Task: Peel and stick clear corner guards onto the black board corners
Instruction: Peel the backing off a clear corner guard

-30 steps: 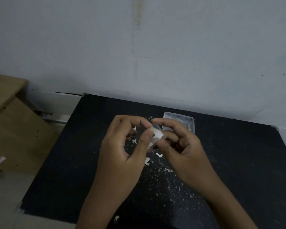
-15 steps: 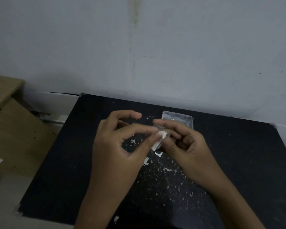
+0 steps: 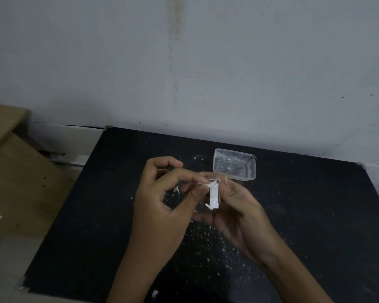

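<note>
Clear plastic with a white paper backing, the corner guard (image 3: 214, 194) is held up in the air between both hands, above the middle of the black board (image 3: 315, 215). The right hand (image 3: 239, 217) holds it from the right side and from behind, its fingers curled round the piece so that the guard stands roughly upright against them, with the index finger reaching over its top end. The left hand (image 3: 162, 202) comes in from the left: its thumb and a fingertip are pinched narrowly on a thin strip of the backing at the guard's upper left edge, while its index finger arches above, apart from the guard. A loose flap of white backing sticks out at the guard's lower end, just past the right hand's fingers.

Just behind the hands, a clear plastic container (image 3: 234, 164) sits on the board near its far edge. White paper scraps (image 3: 208, 237) are scattered over the board beneath and around the hands. A wooden cabinet (image 3: 13, 171) stands to the left, and a pale wall (image 3: 184, 62) rises behind the board.
</note>
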Available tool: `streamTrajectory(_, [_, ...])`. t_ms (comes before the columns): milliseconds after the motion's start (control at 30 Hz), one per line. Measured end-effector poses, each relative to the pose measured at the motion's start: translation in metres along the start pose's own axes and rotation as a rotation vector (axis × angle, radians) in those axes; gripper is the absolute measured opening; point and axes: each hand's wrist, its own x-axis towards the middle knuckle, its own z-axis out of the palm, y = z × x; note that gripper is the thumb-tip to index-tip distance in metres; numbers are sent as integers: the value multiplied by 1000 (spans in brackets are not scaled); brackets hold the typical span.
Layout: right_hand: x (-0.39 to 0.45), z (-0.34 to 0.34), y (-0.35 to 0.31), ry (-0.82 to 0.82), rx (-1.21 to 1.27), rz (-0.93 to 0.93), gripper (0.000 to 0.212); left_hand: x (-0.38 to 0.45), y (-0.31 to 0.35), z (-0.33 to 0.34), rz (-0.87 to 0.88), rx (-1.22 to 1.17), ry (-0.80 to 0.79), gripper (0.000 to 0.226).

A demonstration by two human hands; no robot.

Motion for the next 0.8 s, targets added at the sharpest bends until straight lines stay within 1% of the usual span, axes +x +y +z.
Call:
streamTrajectory(67, [0,1,1,-2,22,20,38,0,-2,0,-11,-25,-7,12])
streamTrajectory(267, [0,5,3,3,102,32,38,0,-4,2,4,12,-19,10])
streamTrajectory(367, [0,4,2,2,82,31,38,0,-5,1,-7,3,-24,12])
streamTrajectory(467, [1,1,1,20,-43,1,37,0,-2,-2,-3,9,-41,15])
streamTrajectory(600, [-3,-6,-6,45,-344,-82,32,3,5,-9,-8,25,-97,21])
streamTrajectory(700, [-5,-6,-13,43,-527,-161,30,8,4,-12,17,118,-89,22])
streamTrajectory(800, [-5,-7,-17,46,-630,-203,28,10,5,-13,38,134,-78,22])
